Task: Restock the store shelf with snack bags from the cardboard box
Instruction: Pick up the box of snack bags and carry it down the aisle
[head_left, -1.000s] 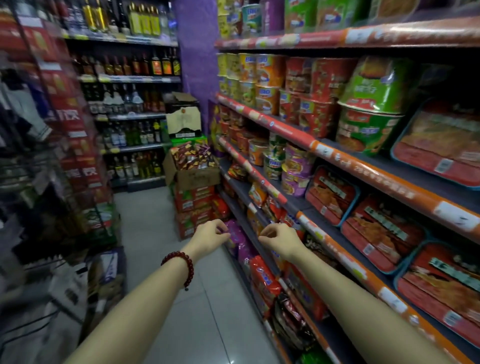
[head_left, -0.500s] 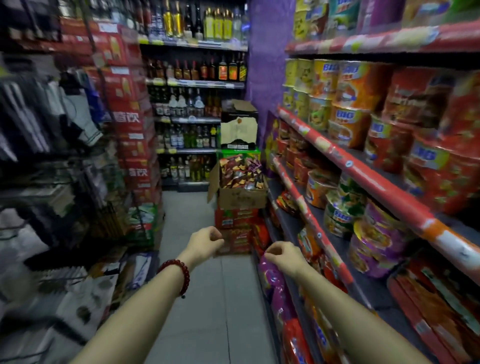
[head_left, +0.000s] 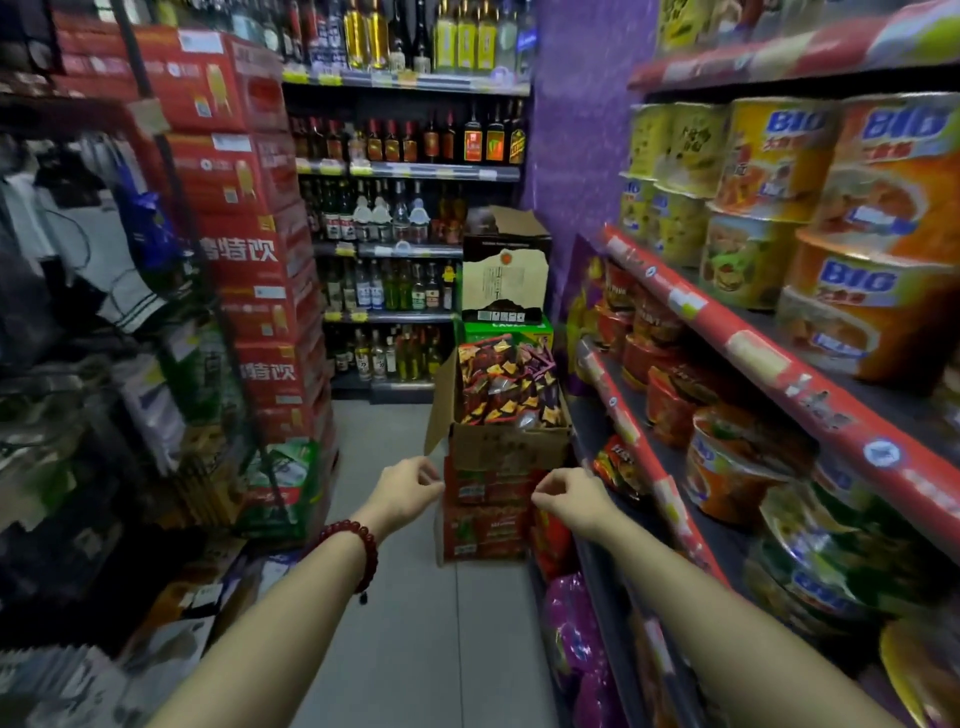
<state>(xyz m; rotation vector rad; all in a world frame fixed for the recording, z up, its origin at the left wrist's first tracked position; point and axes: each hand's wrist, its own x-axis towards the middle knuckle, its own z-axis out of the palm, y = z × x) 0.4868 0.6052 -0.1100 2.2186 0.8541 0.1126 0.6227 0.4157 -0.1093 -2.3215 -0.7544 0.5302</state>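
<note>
View has swung from the shelf (head_left: 691, 332) toward the cardboard box (head_left: 506, 447), now straight ahead atop stacked cartons (head_left: 485, 512) (snack bags (head_left: 506, 382) fill it). Left hand (head_left: 408, 493) and right hand (head_left: 571, 493) reach forward, fingers loosely curled, holding nothing. Aisle narrow; red crates (head_left: 249, 234) crowd left.

We see a matt brown cardboard box (head_left: 506, 449) full of glossy foil snack bags (head_left: 506, 382), shiny glass bottles (head_left: 405, 137), smooth grey floor tiles (head_left: 410, 649) and polished red bracelet beads (head_left: 358, 545).
</note>
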